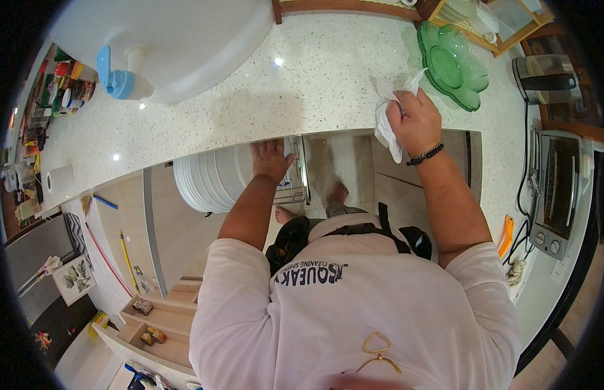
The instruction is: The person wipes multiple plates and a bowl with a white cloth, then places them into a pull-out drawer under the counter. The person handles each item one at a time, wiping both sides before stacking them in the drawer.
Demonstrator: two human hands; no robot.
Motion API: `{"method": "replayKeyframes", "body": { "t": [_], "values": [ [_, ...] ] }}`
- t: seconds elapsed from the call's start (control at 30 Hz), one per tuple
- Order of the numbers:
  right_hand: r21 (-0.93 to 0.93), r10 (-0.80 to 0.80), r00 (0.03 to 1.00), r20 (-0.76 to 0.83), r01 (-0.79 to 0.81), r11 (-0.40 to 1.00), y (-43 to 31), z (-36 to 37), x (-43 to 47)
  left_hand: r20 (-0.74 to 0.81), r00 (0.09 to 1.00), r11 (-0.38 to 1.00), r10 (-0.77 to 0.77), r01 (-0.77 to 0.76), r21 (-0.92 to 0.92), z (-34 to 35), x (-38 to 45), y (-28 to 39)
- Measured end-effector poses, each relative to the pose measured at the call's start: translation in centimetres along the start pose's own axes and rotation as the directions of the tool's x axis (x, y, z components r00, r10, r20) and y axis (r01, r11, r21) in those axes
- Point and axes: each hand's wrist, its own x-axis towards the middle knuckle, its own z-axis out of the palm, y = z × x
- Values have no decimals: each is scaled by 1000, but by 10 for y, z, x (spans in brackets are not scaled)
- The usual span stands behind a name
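Note:
My right hand, with a braided bracelet at the wrist, is closed around a crumpled white tissue or cloth above the counter's front edge. Just beyond it lies a green glass dish with a scalloped rim. My left hand reaches down below the counter edge, its fingers extended and the thumb apart. It is over the right end of a row of white plates in a pulled-out wire rack; whether it touches the plates or the rack is unclear. The fingertips are partly hidden by the counter.
A large white container with a blue tap stands on the speckled counter. To the right are an electric kettle, a toaster oven and cords. An open wooden drawer is at lower left. Jars crowd the far left.

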Motion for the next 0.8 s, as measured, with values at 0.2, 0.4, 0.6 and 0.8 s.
{"method": "replayKeyframes", "body": {
  "t": [0.2,0.4,0.6,0.8],
  "values": [
    [-7,-30,999,-24,30,1000,0,1,0,15,992,992,-125,125,-21,-4,10,-3],
    [23,-28,999,-45,29,999,0,1,0,-56,986,986,-157,153,-60,-2,19,-4],
    [22,-36,999,-40,37,999,0,0,0,59,998,999,-8,10,-31,-13,18,-12],
    [-5,-13,1000,22,13,1000,0,-4,-1,91,988,978,126,-139,155,-8,-3,6]
  ]
}}
